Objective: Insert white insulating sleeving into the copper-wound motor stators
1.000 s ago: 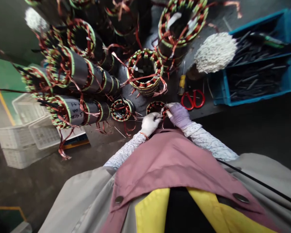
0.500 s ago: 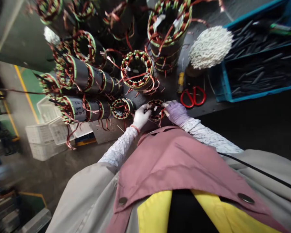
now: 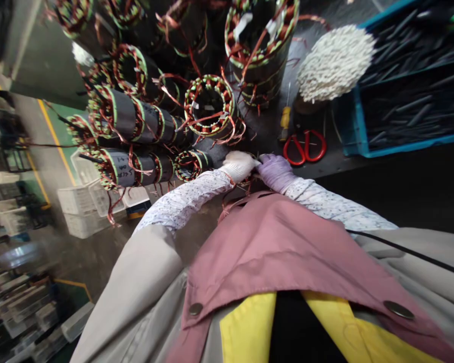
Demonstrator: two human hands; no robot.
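Note:
My left hand (image 3: 240, 165) wears a white glove and my right hand (image 3: 273, 170) a purple one. Both are closed over a small motor stator with copper windings at the near edge of the dark bench. The hands cover that stator almost wholly; only a few loose copper wire ends (image 3: 245, 187) show beneath them. The fingertips of the two hands meet over it. Another small stator (image 3: 189, 165) lies just left of my left hand.
Many larger stators (image 3: 210, 106) with red and green windings stand and lie across the bench. Red-handled scissors (image 3: 304, 147) and a yellow-handled tool (image 3: 285, 118) lie right of my hands. A white bundle (image 3: 335, 61) and blue bins (image 3: 401, 85) of dark rods sit far right. White crates (image 3: 81, 212) stand on the floor left.
My left arm has swung up and across, and my left hand now lies over the small stator, hiding it. The view has shifted slightly right and up.

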